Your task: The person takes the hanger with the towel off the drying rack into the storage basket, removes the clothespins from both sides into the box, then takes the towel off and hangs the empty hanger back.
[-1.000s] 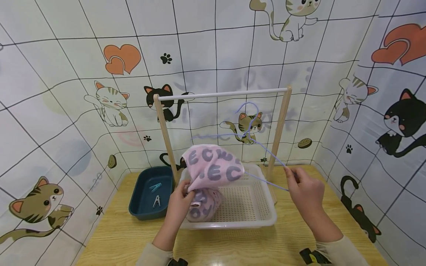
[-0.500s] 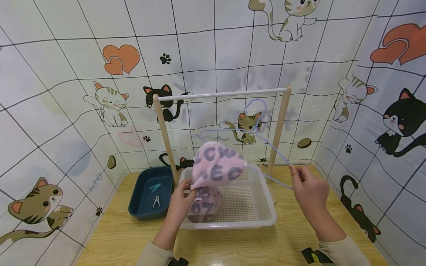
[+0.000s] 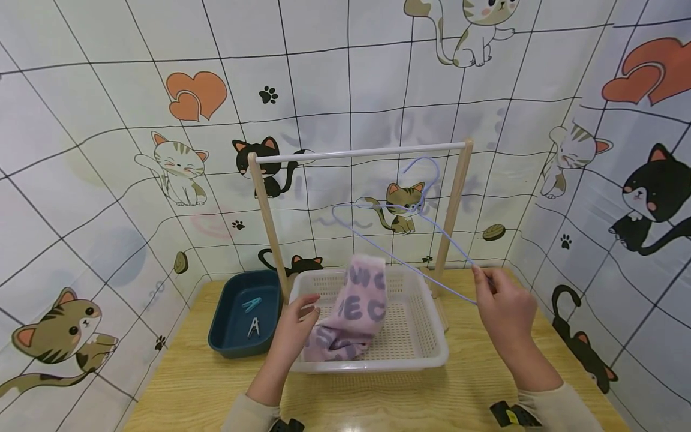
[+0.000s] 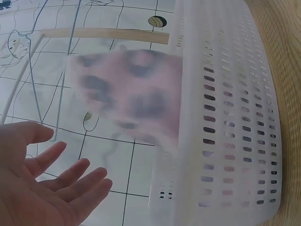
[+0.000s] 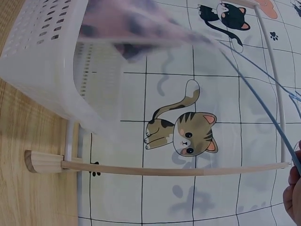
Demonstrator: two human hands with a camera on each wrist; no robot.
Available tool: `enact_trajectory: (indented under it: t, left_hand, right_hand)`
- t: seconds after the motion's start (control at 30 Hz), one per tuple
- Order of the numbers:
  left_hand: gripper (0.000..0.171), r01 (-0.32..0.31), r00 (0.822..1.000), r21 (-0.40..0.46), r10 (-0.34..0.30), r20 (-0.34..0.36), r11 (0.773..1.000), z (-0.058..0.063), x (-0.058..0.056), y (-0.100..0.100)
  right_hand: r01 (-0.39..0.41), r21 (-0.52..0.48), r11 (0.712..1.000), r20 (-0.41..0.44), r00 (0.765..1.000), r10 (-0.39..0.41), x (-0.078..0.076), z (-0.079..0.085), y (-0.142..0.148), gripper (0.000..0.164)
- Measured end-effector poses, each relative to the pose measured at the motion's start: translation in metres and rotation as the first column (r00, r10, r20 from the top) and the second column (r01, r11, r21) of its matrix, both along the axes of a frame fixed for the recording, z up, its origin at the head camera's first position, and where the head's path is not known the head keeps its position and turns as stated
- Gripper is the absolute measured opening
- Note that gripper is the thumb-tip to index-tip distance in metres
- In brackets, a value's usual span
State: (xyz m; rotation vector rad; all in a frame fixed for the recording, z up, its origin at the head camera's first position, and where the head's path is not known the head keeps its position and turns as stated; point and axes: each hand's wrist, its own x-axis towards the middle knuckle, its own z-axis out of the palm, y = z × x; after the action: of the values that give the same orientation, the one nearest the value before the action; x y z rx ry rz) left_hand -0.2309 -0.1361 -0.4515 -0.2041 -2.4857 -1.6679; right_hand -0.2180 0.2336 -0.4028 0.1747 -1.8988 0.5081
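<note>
My right hand (image 3: 504, 309) pinches a thin lilac wire clothes hanger (image 3: 378, 240) at its right corner, and the hanger's hook points up. A pink cloth (image 3: 363, 306) with grey letters stands partly up out of the white basket (image 3: 372, 365); its lower part lies bunched inside. In the left wrist view the pink cloth (image 4: 136, 94) is blurred, apart from the fingers. My left hand (image 3: 294, 324) is at the basket's left side with its fingers spread, and nothing is in it. Only the edge of the right hand (image 5: 292, 193) shows in the right wrist view.
A rack with a white rail (image 3: 356, 153) and wooden posts stands behind the basket. Left of it, a dark teal tray (image 3: 221, 342) holds a blue clothespin (image 3: 252, 305) and a white clothespin (image 3: 254, 327). All stand on a wooden table (image 3: 345, 399) before a cat-print wall covering.
My left hand has let go of the pink cloth, which has come off the hanger and dropped toward the basket. The hanger has moved slightly right and up in my right hand.
</note>
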Motion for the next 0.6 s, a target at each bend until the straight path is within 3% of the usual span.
enact_trajectory:
  t: [0.4,0.6]
  left_hand:
    - [0.029,-0.035,0.999,-0.036,0.036,0.022,0.999,0.004,0.004,-0.001]
    - [0.035,-0.056,0.998,-0.13,0.057,0.0,0.99,0.011,0.008,-0.001]
  right_hand:
    - [-0.008,-0.007,1.0,0.007,1.0,0.008,0.0,0.002,-0.001,0.014]
    - [-0.015,-0.024,1.0,0.06,0.998,0.017,-0.004,0.007,-0.002,0.016]
